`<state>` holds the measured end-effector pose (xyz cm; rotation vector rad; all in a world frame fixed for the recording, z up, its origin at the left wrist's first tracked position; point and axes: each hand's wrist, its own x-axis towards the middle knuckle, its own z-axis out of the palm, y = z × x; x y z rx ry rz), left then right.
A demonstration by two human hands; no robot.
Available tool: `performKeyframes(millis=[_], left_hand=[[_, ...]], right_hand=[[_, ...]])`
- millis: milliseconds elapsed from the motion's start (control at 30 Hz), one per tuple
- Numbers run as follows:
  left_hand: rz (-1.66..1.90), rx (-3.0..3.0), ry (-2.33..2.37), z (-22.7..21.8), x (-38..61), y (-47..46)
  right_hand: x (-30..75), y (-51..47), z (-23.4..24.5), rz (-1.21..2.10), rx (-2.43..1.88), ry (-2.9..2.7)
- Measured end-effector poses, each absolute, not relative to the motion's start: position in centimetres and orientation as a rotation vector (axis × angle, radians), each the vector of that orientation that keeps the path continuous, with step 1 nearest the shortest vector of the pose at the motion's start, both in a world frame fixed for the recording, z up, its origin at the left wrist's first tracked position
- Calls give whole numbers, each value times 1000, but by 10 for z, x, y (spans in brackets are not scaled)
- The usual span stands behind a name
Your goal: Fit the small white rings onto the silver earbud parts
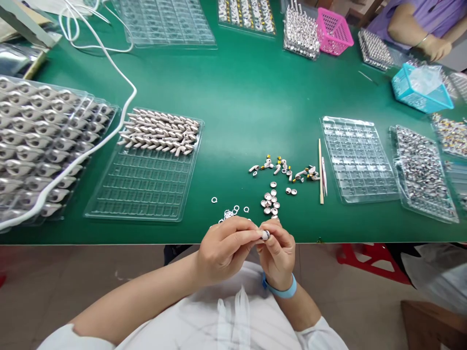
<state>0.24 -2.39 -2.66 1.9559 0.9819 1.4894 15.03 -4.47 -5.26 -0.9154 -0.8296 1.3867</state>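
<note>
At the table's front edge, my left hand point(233, 245) and my right hand point(277, 253) meet, fingertips pinched round a small earbud part point(265, 235). It is pale and rounded with a dark band; the fingers cover much of it. Just beyond the hands lies a cluster of round earbud caps point(268, 203). Thin white rings point(229, 213) are scattered by my left hand, partly hidden by it. Farther out sit loose stemmed earbud housings point(279, 166) with yellow bits attached. My right wrist wears a blue band point(286, 289).
Left, a clear tray point(146, 189) holds rows of stemmed housings beside stacked full trays point(32, 141) and a white cable point(120, 112). Right lie a wooden stick point(321, 172), tweezers point(324, 177) and a clear tray point(361, 160). Pink point(333, 31) and blue baskets point(419, 90) stand near another person's hands point(434, 47).
</note>
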Motion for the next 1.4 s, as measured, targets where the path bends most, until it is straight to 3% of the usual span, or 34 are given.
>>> performKeyframes(millis=[833, 1400], left_hand=[[1387, 2054, 978, -24, -4, -25], [1369, 2068, 913, -20, -8, -19]], right_hand=[[154, -42, -51, 1562, -936, -762], [164, -41, -48, 1348, -984, -1099]])
